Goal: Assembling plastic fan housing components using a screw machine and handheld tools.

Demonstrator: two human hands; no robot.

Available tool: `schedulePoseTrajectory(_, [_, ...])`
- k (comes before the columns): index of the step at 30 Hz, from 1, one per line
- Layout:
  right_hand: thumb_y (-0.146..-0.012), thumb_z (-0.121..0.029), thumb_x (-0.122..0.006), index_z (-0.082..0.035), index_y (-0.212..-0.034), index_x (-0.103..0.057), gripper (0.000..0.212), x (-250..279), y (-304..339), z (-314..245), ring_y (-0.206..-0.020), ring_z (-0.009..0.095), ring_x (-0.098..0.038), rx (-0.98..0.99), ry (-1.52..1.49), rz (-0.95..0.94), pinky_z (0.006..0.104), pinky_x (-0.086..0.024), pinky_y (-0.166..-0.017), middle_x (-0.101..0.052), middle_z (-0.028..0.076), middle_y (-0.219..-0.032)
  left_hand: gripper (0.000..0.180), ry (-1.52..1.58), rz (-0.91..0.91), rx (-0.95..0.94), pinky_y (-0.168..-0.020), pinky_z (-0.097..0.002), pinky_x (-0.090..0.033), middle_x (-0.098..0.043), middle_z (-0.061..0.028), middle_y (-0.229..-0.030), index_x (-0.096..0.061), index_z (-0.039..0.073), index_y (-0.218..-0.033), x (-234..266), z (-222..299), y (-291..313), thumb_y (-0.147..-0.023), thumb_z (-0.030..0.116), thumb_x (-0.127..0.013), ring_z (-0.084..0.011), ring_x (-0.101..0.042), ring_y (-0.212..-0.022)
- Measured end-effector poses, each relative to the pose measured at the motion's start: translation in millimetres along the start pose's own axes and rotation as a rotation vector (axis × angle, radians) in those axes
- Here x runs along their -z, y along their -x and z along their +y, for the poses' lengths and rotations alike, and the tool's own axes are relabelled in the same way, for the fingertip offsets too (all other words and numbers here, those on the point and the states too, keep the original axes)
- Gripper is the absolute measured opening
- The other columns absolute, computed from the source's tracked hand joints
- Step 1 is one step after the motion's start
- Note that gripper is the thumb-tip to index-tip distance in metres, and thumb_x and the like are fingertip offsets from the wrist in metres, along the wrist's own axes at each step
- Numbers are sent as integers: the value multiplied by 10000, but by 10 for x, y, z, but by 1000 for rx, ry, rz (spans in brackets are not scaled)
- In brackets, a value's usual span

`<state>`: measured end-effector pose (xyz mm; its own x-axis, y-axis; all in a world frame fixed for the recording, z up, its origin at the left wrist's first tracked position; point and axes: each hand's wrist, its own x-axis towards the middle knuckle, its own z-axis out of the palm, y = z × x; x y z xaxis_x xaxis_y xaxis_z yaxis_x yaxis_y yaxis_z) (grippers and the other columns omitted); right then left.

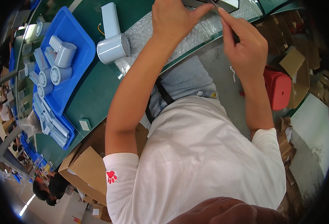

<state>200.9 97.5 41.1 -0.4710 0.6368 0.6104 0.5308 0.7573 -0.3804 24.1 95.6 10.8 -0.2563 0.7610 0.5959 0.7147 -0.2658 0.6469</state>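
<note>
At the top edge of the head view is my left hand (pixel 174 18), its thumb stretched to the right and its other fingers cut off by the frame. My right hand (pixel 246 44) is closed in a pinch on a thin grey stick-like piece (pixel 213 4), close to the left thumb tip. The far end of that piece is out of view. Behind both hands lies part of a white and dark box-shaped object (pixel 228 4) on bubble wrap (pixel 144 28). Left of my forearm, a white cylindrical unit with a flat arm (pixel 110 48) rests on the bench.
A blue tray (pixel 83 46) holds several white cylindrical units; a smaller blue tray (pixel 72 140) holds long white parts. A small pale square piece (pixel 85 125) sits on the green bench (pixel 80 99). Cardboard boxes (pixel 91 168) and a red stool (pixel 277 89) stand around me. Other people are at far left.
</note>
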Motion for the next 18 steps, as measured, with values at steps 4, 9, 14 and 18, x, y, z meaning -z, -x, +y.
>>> schedulePoseTrajectory(4, [-841, 21, -709, -80, -1111, -737, 290, -8, -19, 26, -605, 185, -569, 27, 2, 23, 261, -471, -590, -627, 80, -726, 1021, 8, -1, 20, -1042, -420, -426, -468, -269, -1394, -341, -39, -1467, 17, 33, 4, -664, 270, -891, -413, -479, -1278])
schedulePoseTrajectory(9, [-842, -28, -710, -96, -1064, -738, 234, 128, 118, 120, -571, 231, -567, 48, -14, 1, 309, -460, -528, -605, 70, -699, 1000, 3, 21, -6, -1038, -421, -428, -480, -265, -1383, -358, -36, -1460, -13, -10, 3, -673, 277, -890, -412, -487, -1269])
schedulePoseTrajectory(14, [-843, -28, -716, -84, -1071, -739, 236, 157, 167, 144, -565, 216, -568, -10, -90, -4, 287, -450, -522, -634, 78, -715, 979, 53, -7, 6, -1046, -422, -419, -462, -261, -1399, -356, -21, -1459, -24, -10, 36, -686, 270, -883, -408, -469, -1287])
schedulePoseTrajectory(18, [-836, -22, -717, -71, -1071, -736, 240, 79, 113, 120, -591, 214, -592, -51, -199, 12, 285, -462, -540, -662, 94, -753, 953, 47, -43, 22, -1048, -428, -416, -440, -250, -1410, -344, -10, -1457, 97, 13, 92, -697, 213, -873, -412, -449, -1296])
